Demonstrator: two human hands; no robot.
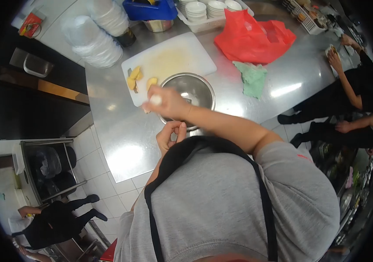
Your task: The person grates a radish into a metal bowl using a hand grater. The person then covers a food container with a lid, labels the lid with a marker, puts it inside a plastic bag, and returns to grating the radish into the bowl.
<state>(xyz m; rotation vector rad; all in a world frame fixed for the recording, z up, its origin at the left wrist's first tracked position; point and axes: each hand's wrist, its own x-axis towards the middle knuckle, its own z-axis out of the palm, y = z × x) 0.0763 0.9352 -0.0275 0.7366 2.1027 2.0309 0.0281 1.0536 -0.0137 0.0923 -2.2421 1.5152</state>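
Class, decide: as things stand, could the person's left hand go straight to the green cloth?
Probably not: the right forearm lies across the way between the left hand and the green cloth.

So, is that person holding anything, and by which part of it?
The right hand holds a small whitish piece in its fingers; blur hides which part they grip. Whether the curled left hand holds anything cannot be told.

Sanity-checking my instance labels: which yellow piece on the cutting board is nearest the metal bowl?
The lone yellow piece just beyond the right hand, beside the bowl. The other yellow pieces are grouped farther left on the board.
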